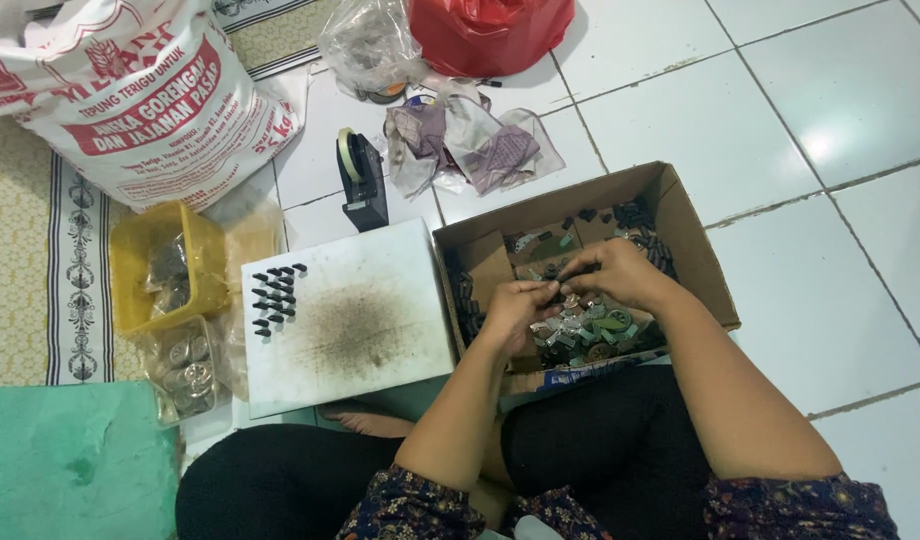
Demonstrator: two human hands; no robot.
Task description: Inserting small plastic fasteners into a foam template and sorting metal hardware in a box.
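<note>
**A:** What are your hands on?

**B:** Both are over the open cardboard box (695,240) on the tiled floor (830,120). My left hand (515,305) and right hand (610,272) meet fingertip to fingertip, pinched together on 1 small dark part (558,290); too small to tell its shape. The box holds a loose heap of small metal and dark parts (590,325).

**A:** And beside it?

**B:** A flat white board (380,350), smudged grey in the middle. Small black cylindrical pieces (276,298) stand on it in 2 neat columns; I can't count them exactly.

**A:** Further left?

**B:** 1 yellow plastic tub (130,250) and 1 clear tub (185,370), the clear one holding round silvery discs. Behind the board stands 1 black tape dispenser (363,180), with 1 printed woven sack (130,100), 1 red plastic bag (490,35) and crumpled clear bags (480,145).
</note>
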